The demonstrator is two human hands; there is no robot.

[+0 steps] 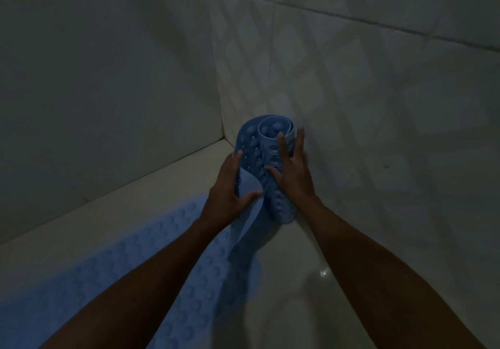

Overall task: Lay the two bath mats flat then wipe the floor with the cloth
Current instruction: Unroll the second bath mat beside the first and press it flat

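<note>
Head view: dim tiled bathroom corner, seen from above. A rolled blue bath mat (266, 164) stands upright on the floor (297, 281), right in the corner where the two tiled walls (365, 83) meet, its suction-cup side showing on the coil and its open top end facing the camera. The left hand (226, 193) grips the loose outer flap of this roll, thumb curled over the pale smooth side of the flap and fingers (238, 156) wrapped behind it. The right hand (290, 171) lies flat against the roll's right side, fingers spread wide and straight, pressing on the coil rather than closing round it. A second blue bath mat (113, 267) lies flat on the floor to the lower left, bumps up, partly under the left forearm, its far end close to the standing roll. Wet glints show on the floor at lower right.
</note>
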